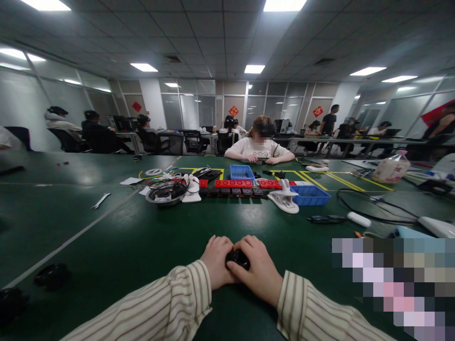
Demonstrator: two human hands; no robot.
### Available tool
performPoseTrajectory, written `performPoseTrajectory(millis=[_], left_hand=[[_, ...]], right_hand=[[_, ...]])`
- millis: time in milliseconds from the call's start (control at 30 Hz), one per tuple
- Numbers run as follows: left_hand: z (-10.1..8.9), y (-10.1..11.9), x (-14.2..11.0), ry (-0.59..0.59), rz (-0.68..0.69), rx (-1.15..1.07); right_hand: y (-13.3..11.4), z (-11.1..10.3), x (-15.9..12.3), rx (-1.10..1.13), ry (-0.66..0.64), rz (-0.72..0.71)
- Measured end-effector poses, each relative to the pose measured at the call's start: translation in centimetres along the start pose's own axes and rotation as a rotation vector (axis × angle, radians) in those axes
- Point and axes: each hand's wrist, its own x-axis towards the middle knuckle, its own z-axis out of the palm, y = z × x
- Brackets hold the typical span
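My left hand [217,260] and my right hand [259,265] meet low over the green table. Between them is a small, glossy black rounded object [238,258]. The right thumb lies across its near side and the right fingers curl over its top. From the left, my left hand closes against it, with part of its fingers hidden. Its exact kind does not show, since the hands cover most of it. Off to the left lie two dark, rounded pieces, one glossy black [52,275] and one cut by the frame edge [12,303].
Ahead stand a metal bowl [165,194] of cables, a red-and-black strip [232,183], white clips [285,199] and blue bins [309,195]. A wrench [101,201] lies left, black cables [377,206] right. Across the table sits a person [261,147] in a headset.
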Motion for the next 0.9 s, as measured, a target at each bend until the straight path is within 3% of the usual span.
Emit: performPoseTrajectory(millis=[167,300,500,633,767,900], left_hand=[[-0.2,-0.9,0.5,-0.036,0.125,-0.064],[-0.2,-1.8,0.9,-0.08,0.241,-0.078],[-0.2,-2.1,1.0,-0.069,0.258,-0.048],[-0.5,-1.2,0.5,-0.082,0.254,-0.015],[-0.5,-0.1,-0.2,-0.007,0.133,0.01],[-0.2,0.8,-0.4,0.036,0.041,0.035]], right_hand=[[-0.1,-0.3,0.0,0.094,0.03,-0.096],[-0.3,-0.6,-0.1,0.203,-0.015,-0.304],[-0.5,-1.0,-0.5,0.218,-0.05,-0.391],[-0.2,-0.8,-0.6,0.171,0.033,-0.355],[0.2,-0.1,-0.5,0.098,0.127,-0.179],[0.2,0.4,-0.3,0.005,0.105,-0.05]])
